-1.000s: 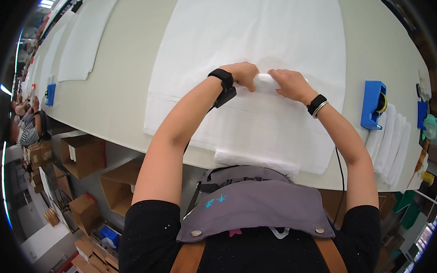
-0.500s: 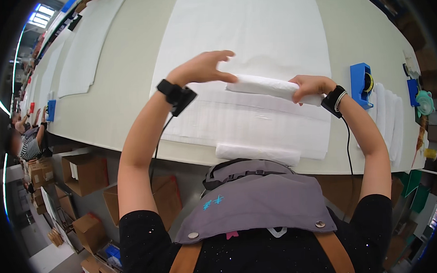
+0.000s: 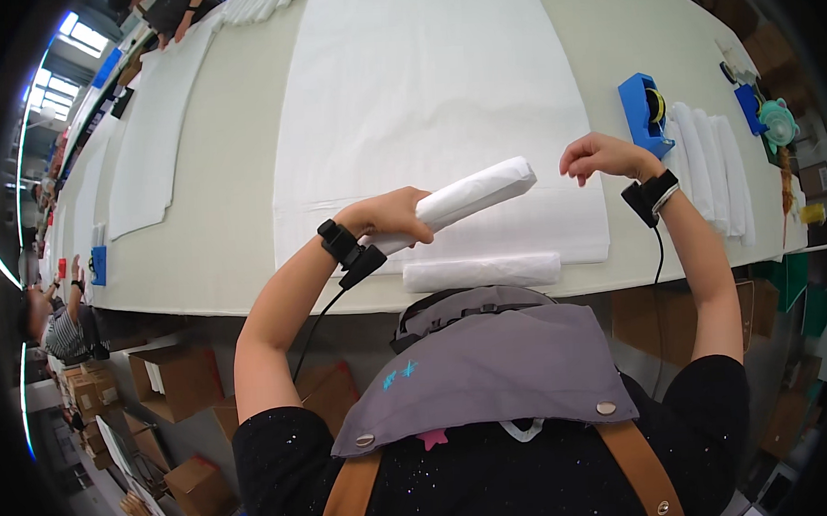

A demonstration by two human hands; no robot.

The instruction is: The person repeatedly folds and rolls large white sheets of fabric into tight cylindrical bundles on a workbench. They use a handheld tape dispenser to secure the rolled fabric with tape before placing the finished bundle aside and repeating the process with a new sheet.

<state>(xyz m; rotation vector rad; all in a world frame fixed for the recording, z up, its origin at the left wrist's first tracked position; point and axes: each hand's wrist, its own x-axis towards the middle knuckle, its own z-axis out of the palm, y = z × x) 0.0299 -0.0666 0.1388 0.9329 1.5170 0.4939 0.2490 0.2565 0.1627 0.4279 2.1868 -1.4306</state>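
Left grip (image 3: 389, 218) around white rolled package (image 3: 471, 195)

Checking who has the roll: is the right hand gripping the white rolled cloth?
No. Only the left hand holds the white rolled cloth; the right hand hangs empty beside its end.

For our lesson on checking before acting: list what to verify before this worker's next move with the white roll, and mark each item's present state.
1. Left hand has a firm grip on the rolled white cloth: ok, fingers wrap it.
2. Roll is wound tight, ends even: ok at the far end; near end cannot tell.
3. Right hand is free: ok, it holds nothing.
4. Blue tape dispenser is close to the right hand: ok.
5. Second roll lies safely on the table: not ok, it sits at the very edge.
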